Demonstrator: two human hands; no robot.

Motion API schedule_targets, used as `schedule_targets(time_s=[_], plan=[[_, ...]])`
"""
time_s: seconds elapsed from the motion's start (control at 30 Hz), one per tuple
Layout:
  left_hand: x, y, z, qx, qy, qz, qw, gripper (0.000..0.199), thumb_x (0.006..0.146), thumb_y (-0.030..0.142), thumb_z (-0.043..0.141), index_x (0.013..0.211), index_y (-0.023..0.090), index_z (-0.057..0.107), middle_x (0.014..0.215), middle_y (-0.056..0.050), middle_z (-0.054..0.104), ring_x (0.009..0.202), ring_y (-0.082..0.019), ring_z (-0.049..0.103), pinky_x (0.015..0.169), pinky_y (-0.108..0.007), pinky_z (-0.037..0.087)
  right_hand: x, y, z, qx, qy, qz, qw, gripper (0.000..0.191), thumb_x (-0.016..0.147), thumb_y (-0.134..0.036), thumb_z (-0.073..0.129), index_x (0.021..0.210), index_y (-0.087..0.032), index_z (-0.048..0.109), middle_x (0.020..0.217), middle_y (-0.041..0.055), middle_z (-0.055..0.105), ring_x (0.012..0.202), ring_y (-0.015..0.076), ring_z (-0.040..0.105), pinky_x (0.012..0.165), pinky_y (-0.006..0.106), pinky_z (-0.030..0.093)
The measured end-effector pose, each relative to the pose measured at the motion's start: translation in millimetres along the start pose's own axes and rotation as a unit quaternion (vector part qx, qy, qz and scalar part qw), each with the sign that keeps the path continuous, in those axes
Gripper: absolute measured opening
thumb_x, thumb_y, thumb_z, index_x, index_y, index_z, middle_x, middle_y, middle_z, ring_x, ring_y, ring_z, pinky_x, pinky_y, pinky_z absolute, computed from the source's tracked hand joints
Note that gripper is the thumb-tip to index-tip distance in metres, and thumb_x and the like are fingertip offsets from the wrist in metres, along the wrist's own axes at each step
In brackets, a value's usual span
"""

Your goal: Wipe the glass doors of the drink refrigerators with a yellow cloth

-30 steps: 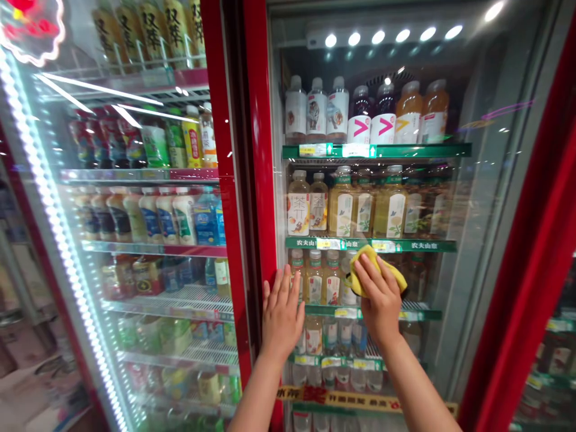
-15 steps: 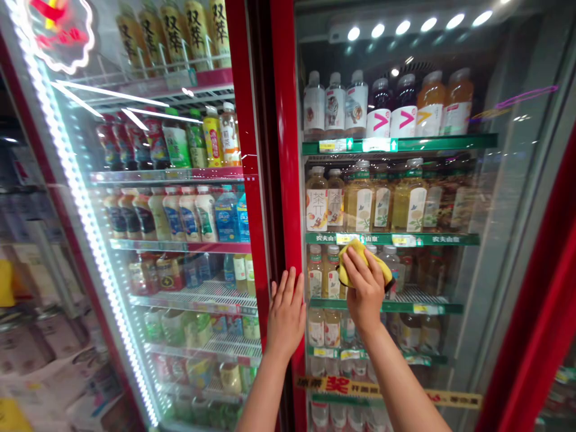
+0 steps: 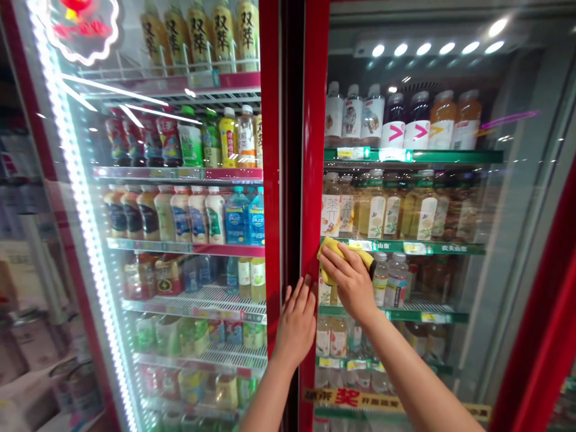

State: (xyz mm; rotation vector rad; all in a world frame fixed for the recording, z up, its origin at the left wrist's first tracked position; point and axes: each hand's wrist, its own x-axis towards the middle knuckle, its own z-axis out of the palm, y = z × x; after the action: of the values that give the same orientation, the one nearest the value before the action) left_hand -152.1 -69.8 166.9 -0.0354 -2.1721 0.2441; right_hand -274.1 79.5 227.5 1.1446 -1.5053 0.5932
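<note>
My right hand [image 3: 353,282] presses a folded yellow cloth [image 3: 330,258] with a dark edge against the glass door [image 3: 432,198] of the right-hand drinks cooler. The cloth lies beside the door's inner red frame [image 3: 315,150], over the level of a green shelf edge. My left hand [image 3: 297,327] is open and rests on the lower part of that red frame, fingers stretched upward and holding nothing. Behind the glass, clear bottles [image 3: 396,282] stand just right of the cloth. The cloth and hand hide some bottles on that shelf.
On the left, another cooler [image 3: 272,120] holds rows of drinks behind glass, with a bright light strip [image 3: 81,198] along its side. A yellow printed strip [image 3: 382,401] crosses the right door low down. Stacked goods [image 3: 31,342] stand at far left.
My right hand has slid the cloth left across the glass, up to the red frame. My left hand stays on the frame. The whole view has shifted slightly.
</note>
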Motion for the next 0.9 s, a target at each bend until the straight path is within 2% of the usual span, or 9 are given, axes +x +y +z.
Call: schedule_targets(time_s=[0.1,0.23,0.33,0.47,0.53,0.67,0.77,0.9], plan=[[-4.0,-2.9,3.1,-0.013,0.003,0.006,1.0,0.06,0.088,0.005,0.045,0.148,0.013,0.047,0.165,-0.014,0.037,0.156,-0.026,0.028,0.125,-0.052,0.036,3.1,-2.5,0.9,-0.004,-0.001,-0.005,1.0,0.058,0.103,-0.009,0.037,0.154,-0.032,0.046,0.152,-0.0011,0.058,0.154,0.0206,0.033,0.124,0.047,0.038],[-11.3,-5.6,8.2,-0.034,0.003,0.012,0.999,0.058,0.088,0.007,0.047,0.145,0.016,0.051,0.164,-0.013,0.04,0.154,-0.026,0.033,0.124,-0.05,0.037,-0.5,-3.4,0.2,-0.006,-0.063,-0.082,0.995,0.053,0.104,-0.012,0.039,0.151,-0.032,0.05,0.149,-0.0023,0.06,0.153,0.0184,0.034,0.124,0.044,0.039],[-13.3,-5.5,11.2,-0.038,0.001,0.009,0.999,0.063,0.089,0.009,0.049,0.151,0.017,0.044,0.163,-0.013,0.042,0.154,-0.026,0.034,0.124,-0.051,0.038,24.6,-0.2,-2.0,-0.022,-0.097,-0.109,0.989,0.051,0.103,-0.013,0.043,0.148,-0.033,0.054,0.151,-0.0043,0.057,0.151,0.0192,0.038,0.123,0.045,0.04],[-13.8,-5.3,12.3,-0.037,-0.005,0.009,0.999,0.07,0.088,0.007,0.048,0.156,0.016,0.036,0.164,-0.013,0.041,0.155,-0.025,0.032,0.125,-0.05,0.036,58.5,2.1,-4.7,-0.028,-0.096,-0.109,0.989,0.053,0.1,-0.01,0.047,0.147,-0.032,0.055,0.153,-0.005,0.055,0.151,0.0212,0.039,0.124,0.046,0.039],[-15.4,-6.0,12.3,-0.041,-0.01,0.008,0.999,0.067,0.09,0.009,0.047,0.155,0.017,0.038,0.162,-0.013,0.044,0.154,-0.025,0.034,0.125,-0.05,0.036,60.4,2.1,-7.5,-0.019,-0.113,-0.137,0.984,0.051,0.101,-0.011,0.048,0.146,-0.031,0.056,0.152,-0.005,0.056,0.15,0.0203,0.041,0.124,0.045,0.039],[-18.0,-7.0,12.4,-0.043,-0.019,0.009,0.999,0.059,0.093,0.013,0.047,0.152,0.02,0.043,0.155,-0.012,0.052,0.149,-0.026,0.042,0.124,-0.051,0.037,61.9,5.5,-18.4,-0.012,-0.184,-0.218,0.958,0.044,0.102,-0.017,0.052,0.143,-0.033,0.059,0.15,-0.0062,0.058,0.147,0.0183,0.044,0.123,0.043,0.04],[-13.9,-5.3,11.7,-0.038,-0.014,0.015,0.999,0.063,0.091,0.011,0.048,0.153,0.017,0.041,0.157,-0.013,0.05,0.15,-0.027,0.04,0.125,-0.051,0.035,76.9,9.2,-24.7,-0.031,-0.201,-0.218,0.954,0.047,0.101,-0.014,0.053,0.143,-0.034,0.059,0.151,-0.0067,0.057,0.147,0.0183,0.045,0.123,0.043,0.04],[-3.5,-1.1,10.2,-0.039,-0.001,0.013,0.999,0.073,0.087,0.008,0.05,0.157,0.014,0.033,0.16,-0.014,0.047,0.154,-0.026,0.034,0.127,-0.051,0.03,87.0,7.8,-25.3,-0.05,-0.173,-0.2,0.963,0.051,0.098,-0.009,0.051,0.143,-0.03,0.059,0.152,-0.0046,0.056,0.148,0.0213,0.043,0.122,0.046,0.04]])
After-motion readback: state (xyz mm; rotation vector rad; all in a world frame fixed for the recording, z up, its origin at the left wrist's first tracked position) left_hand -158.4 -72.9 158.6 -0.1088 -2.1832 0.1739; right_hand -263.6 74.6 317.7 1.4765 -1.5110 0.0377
